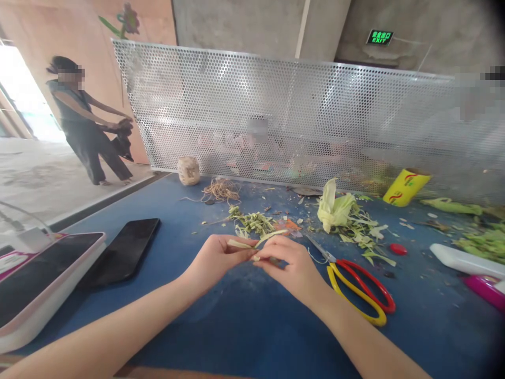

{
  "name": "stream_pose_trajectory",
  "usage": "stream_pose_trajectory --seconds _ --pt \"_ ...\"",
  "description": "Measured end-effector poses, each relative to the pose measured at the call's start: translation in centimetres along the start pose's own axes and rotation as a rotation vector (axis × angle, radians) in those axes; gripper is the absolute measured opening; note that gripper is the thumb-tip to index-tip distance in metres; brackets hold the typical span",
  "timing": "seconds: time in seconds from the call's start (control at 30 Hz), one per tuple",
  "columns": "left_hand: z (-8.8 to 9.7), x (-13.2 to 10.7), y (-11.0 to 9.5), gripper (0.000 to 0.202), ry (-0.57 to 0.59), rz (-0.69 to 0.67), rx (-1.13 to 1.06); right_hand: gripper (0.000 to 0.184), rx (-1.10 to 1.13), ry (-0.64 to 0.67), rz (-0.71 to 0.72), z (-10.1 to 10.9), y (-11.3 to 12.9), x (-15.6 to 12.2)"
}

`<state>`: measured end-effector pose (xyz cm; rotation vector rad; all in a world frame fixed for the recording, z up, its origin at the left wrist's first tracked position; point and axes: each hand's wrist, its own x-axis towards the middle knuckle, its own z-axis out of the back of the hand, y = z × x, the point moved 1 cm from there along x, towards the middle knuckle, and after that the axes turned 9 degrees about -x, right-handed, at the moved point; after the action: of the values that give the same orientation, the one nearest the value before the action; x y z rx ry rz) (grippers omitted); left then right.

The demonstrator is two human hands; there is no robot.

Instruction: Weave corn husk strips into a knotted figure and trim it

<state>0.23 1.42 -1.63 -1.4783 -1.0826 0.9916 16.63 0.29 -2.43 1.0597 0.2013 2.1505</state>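
My left hand [213, 258] and my right hand [290, 260] meet above the middle of the blue table [244, 337]. Both are closed in a pinch on a thin pale-green strip [272, 235] that looks like corn husk. One end sticks out over the left fingers, and another curves up past the right ones. Just beyond my hands lies a small heap of twisted green husk pieces [252, 221]. Scissors [357, 287] with one red and one yellow handle lie beside my right hand, partly behind its wrist. A bunch of husk leaves [333, 208] stands farther back.
Two phones, one black [126, 250] and one in a pale case [47, 273], lie left. Tangled twine [223, 190], a yellow roll [407, 187] and a red cap [398, 249] are farther back. A perforated metal screen [236, 105] borders the table; a person [84, 121] stands left.
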Motion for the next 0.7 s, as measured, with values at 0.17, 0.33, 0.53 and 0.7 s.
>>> stream_pose_trajectory --seconds 0.17,0.33,0.53,0.7 --pt "-0.31 -0.37 -0.28 0.018 0.046 -0.059 0.068 0.008 0.125 -0.046 -0.259 -0.52 -0.26 0.16" --pt "-0.67 -0.54 -0.44 0.02 0.168 -0.095 0.147 0.008 0.094 -0.094 -0.24 -0.53 -0.42 0.04" --pt "-0.68 -0.34 -0.06 0.017 0.151 -0.033 0.114 0.008 -0.02 -0.141 -0.171 -0.14 -0.33 0.08" --pt "-0.93 -0.46 -0.15 0.016 0.149 -0.036 0.094 0.007 0.02 -0.148 -0.153 -0.21 -0.36 0.16"
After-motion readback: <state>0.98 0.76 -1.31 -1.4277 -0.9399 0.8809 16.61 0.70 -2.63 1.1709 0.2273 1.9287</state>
